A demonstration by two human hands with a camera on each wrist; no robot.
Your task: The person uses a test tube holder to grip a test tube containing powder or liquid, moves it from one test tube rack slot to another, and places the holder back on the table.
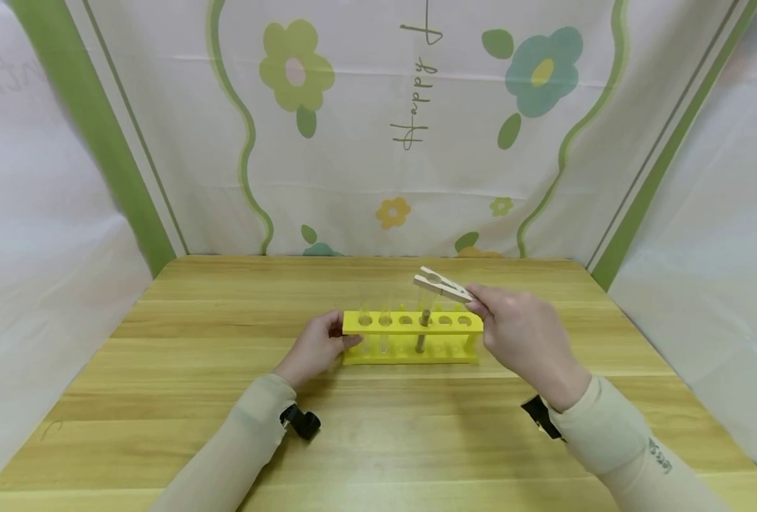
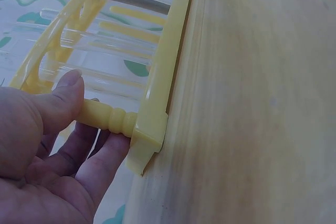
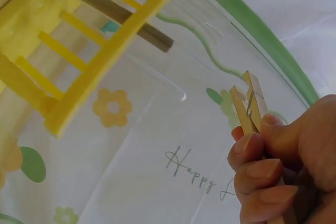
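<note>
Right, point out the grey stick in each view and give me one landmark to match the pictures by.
Head: the grey stick is right of centre in the lower half, in the fourth hole from the left of the yellow rack.
Left wrist: near the top edge, left of centre, slanting.
Right wrist: upper left, slanting down to the right.
Shared landmark: the yellow rack, around the stick in all three.

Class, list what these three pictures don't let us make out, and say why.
- Head view: rear end of the wooden clamp, covered by the right grip.
- Left wrist view: far end of the yellow rack, cut off by the top edge.
- Head view: details of the dark mark on the right sleeve, too small.
</note>
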